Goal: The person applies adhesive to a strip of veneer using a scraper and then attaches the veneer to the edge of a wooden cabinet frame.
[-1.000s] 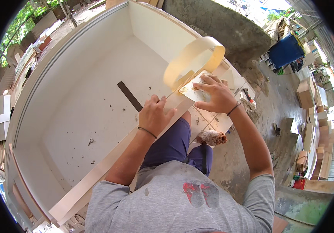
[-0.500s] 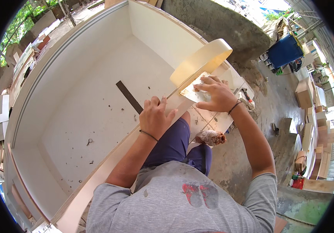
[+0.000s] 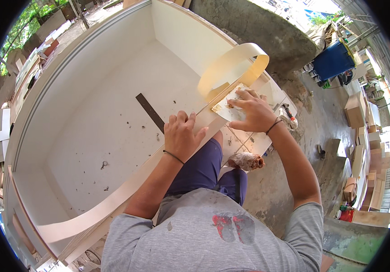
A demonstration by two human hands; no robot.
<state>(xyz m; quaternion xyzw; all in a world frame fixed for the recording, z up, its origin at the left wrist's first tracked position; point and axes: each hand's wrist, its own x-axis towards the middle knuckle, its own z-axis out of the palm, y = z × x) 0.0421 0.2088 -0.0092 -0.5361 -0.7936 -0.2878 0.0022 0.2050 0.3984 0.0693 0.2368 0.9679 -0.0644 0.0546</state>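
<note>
A long cream edge-banding strip (image 3: 86,221) runs along the near edge of a large white open cabinet box (image 3: 118,77). Its lower-left end bows into the box, while its other end rises in a loop (image 3: 217,63) near my right hand. My left hand (image 3: 181,136) lies over the edge, fingers bent around the strip and rim, thumb apart. In my right hand (image 3: 254,111) is a flat white piece (image 3: 225,107) with brownish stains, held against the edge beside the loop. The underside of this piece is hidden.
A dark narrow strip (image 3: 149,111) and scattered debris lie inside the box. A stained wrapped roll (image 3: 246,161) sits beside my knee, near a tiled surface (image 3: 235,136). Farther right are a blue bin (image 3: 333,60) and cardboard boxes (image 3: 354,109); a concrete block (image 3: 249,31) stands behind.
The strip's lower-left length has swung off the edge and now curves into the box. The loop has tilted and shows more of its opening. Both hands have barely moved.
</note>
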